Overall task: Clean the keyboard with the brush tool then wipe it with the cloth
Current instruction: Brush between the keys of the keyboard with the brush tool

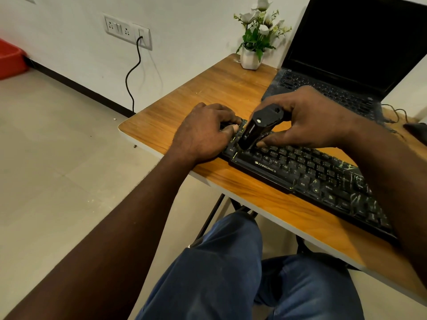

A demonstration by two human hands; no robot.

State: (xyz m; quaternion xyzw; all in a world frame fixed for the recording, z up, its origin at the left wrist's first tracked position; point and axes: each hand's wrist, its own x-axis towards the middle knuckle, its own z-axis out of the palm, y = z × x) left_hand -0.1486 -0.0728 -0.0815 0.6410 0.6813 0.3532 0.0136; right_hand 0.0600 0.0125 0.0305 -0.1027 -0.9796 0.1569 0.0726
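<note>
left hand (205,132): curled over the left end of the keyboard (323,179), fingers on its far edge, thumb tip on the keys, apparently bracing it.
right hand (309,121): closed around the black brush (256,128), which stood tilted with its lower end on the keys near the left end.
keyboard: lay slantwise on the table (184,107), in front of the open laptop (346,54), its right end under the right forearm and near the table's front edge.
cloth: not in view; the wipe looked not yet begun.
step: brushing, judged to be at the left end, most rows to go.
risk, keys: too much downward force or a steep tip could have caught a keycap and lifted it.
risk, slide: if the left hand eased off, a hard stroke could have pushed the keyboard toward the front edge.
risk, dust: strokes aimed away from the person could have flicked grit onto the laptop just behind.
risk, forearm: the right arm crossing the keys could have dragged on them during longer strokes.
pot (249,58): at the far corner, well apart, unlikely to be hit.
</note>
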